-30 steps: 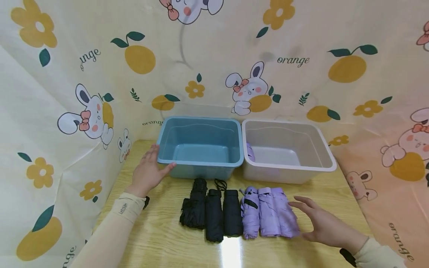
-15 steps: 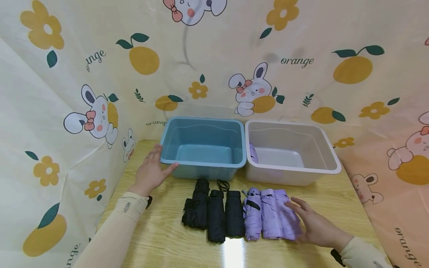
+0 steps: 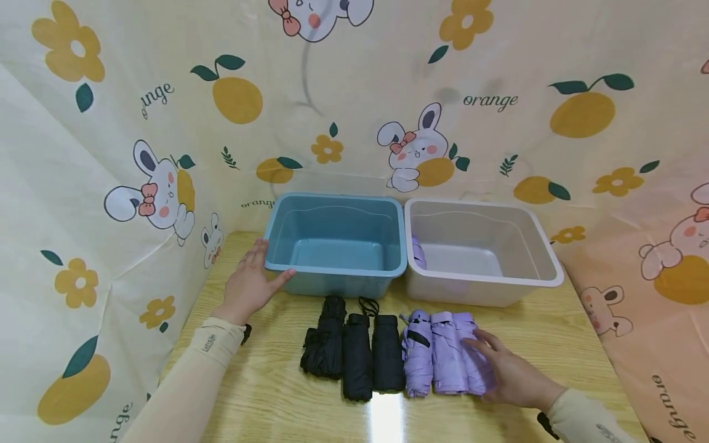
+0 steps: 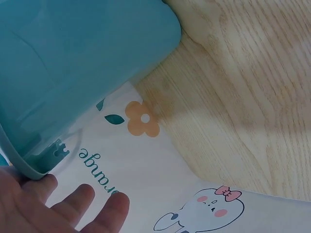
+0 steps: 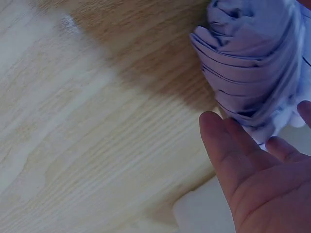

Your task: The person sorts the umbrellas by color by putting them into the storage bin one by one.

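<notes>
My left hand rests at the front left corner of the blue bin, its thumb along the front rim and its fingers extended beside the wall. In the left wrist view the fingertips show just past the rim. My right hand reaches over the rightmost folded purple umbrella, with fingers spread and fairly straight. From the right wrist, the fingers lie right at that umbrella's side. Beside it lie a second purple umbrella and a third one with a black strap.
Three folded black umbrellas lie in the same row, to the left. The cream bin stands right of the blue one, with a purple umbrella inside its left end. A patterned sheet hangs behind the wooden table.
My right hand has moved left, from beside the rightmost purple umbrella to over it. The left hand stays at the blue bin's corner. The head view has shifted slightly.
</notes>
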`<control>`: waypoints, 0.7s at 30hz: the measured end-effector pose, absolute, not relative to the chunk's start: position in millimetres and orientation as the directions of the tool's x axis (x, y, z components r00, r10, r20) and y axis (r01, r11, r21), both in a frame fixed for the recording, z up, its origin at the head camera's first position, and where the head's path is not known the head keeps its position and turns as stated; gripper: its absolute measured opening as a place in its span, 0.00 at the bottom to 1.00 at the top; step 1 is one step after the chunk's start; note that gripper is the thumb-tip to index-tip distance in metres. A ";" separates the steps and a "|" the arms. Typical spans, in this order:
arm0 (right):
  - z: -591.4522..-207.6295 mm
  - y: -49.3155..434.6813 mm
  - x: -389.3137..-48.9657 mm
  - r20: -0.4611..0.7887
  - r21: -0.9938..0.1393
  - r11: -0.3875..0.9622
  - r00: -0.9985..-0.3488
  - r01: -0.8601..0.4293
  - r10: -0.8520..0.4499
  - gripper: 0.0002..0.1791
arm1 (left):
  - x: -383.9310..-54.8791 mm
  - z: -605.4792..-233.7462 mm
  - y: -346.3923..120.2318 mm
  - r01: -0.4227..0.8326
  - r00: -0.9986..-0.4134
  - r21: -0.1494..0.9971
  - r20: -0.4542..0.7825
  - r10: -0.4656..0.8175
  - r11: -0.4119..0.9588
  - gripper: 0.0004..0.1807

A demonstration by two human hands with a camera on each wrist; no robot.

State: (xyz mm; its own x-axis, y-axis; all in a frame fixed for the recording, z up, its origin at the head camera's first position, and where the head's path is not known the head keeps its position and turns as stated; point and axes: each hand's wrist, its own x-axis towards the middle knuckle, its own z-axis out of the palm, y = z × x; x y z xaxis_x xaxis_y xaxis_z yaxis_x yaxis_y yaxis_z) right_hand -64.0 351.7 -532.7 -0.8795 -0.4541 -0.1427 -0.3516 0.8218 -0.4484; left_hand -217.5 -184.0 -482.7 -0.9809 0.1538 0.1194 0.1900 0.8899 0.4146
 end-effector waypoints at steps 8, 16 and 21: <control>-547.5 352.2 -65.1 -0.124 -0.423 0.833 -0.887 -0.357 -0.444 0.59 | -216.9 -482.3 -183.5 0.188 -0.982 0.420 0.111 0.156 0.888 0.59; -556.2 352.3 -64.3 -0.064 -0.407 0.831 -0.895 -0.380 -0.441 0.60 | -216.5 -482.2 -184.3 0.186 -0.982 0.419 0.115 0.152 0.889 0.58; -556.8 353.5 -65.0 -0.057 -0.400 0.833 -0.896 -0.383 -0.440 0.59 | -216.7 -482.3 -184.1 0.191 -0.981 0.419 0.120 0.155 0.888 0.58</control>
State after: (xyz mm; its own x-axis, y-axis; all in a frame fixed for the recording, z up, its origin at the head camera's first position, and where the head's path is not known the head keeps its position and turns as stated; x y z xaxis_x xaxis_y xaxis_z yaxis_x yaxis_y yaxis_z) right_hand -65.0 353.5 -556.8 -0.8963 -0.4399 -0.0568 -0.3833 0.8326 -0.3998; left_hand -216.7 -184.1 -482.3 -0.9807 0.1548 0.1198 0.1913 0.8876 0.4190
